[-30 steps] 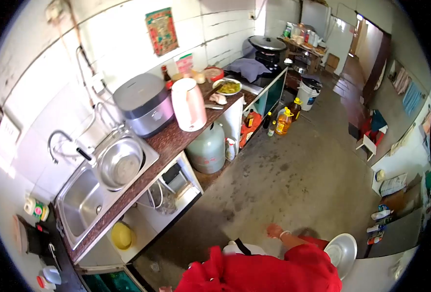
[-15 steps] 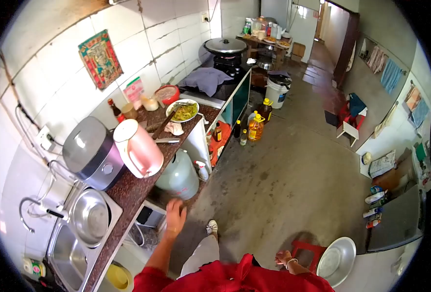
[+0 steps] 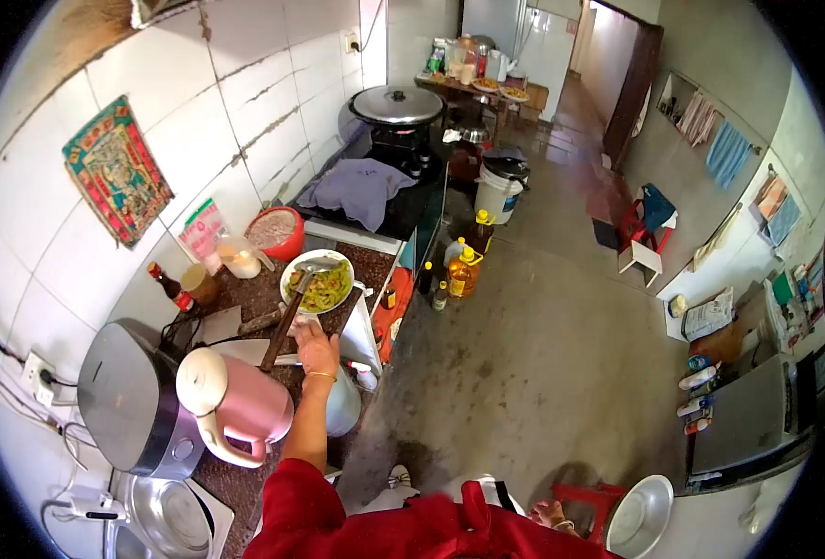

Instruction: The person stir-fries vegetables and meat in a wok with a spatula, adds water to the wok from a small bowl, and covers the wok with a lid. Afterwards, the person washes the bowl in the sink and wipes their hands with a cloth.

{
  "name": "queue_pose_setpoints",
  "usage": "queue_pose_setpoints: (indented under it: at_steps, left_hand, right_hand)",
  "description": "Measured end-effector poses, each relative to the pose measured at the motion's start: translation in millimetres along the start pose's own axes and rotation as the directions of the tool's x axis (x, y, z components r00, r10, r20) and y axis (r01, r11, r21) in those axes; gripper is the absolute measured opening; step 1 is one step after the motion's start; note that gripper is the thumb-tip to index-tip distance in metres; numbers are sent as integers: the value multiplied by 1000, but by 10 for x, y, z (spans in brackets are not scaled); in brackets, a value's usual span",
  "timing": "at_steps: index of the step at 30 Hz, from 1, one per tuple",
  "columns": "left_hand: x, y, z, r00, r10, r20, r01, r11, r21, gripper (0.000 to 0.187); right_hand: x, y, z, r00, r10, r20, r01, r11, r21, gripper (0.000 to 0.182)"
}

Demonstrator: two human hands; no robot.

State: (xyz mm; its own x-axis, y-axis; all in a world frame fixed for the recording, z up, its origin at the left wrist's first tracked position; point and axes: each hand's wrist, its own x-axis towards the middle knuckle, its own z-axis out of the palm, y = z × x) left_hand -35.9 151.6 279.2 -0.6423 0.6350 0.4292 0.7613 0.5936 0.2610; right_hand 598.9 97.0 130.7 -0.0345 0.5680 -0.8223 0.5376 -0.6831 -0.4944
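Note:
My left hand (image 3: 316, 348) reaches over the counter edge with its fingers stretched forward, open, right at a crumpled whitish cloth (image 3: 306, 320) that it partly covers. Just beyond the fingertips is a white plate of green food (image 3: 325, 288). A spatula (image 3: 283, 328) rests with its head on that plate, its dark handle running back past my hand. Left of my wrist stands a pink electric kettle (image 3: 252, 396). Lower down, my right hand (image 3: 550, 514) hangs at my side near a red stool (image 3: 591, 504), small and slightly blurred, fingers loosely apart with nothing seen in them.
A rice cooker (image 3: 131, 396) stands behind the kettle, beside the sink (image 3: 215, 517). Farther along are a red bowl (image 3: 277, 233), a stove with a purple cloth (image 3: 357, 189) and a lidded pan (image 3: 398, 106). Oil bottles (image 3: 464, 273) stand on the floor. A metal basin (image 3: 640, 518) is at right.
My left hand has risen from beside the gas cylinder below the counter and moved forward to the cloth by the plate. The view has shifted; my right hand still hangs near the stool.

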Motion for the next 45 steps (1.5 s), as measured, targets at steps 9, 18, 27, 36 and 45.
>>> queue_pose_setpoints:
  at_steps: [9,18,27,36,45]
  left_hand:
    - [56,79,-28,953,-301,24,300,953,55,49]
    - [95,683,-144,898,-412,154,315,847,428,49]
    - [191,638,-69,848,-529,-30,492,765,416,35]
    - [115,602,41,838,-544,-41,503,741,445,41]
    - [-8,663,-150,738,-675,-3,663,723,193,49]
  right_hand:
    - [849,-273,-204,984,105,147,-125,983,134,13]
    - [2001,-2178,-959,974,-25,224,31,999,-23,25]
    - [2526,-4040,-1089,820,-301,488,372,926,-55,22]
    - [1541,-5543,1003,353,-342,871,599,798,70,31]
    - [1073,-6234,3149,161,-381,910,559,795,234,43]
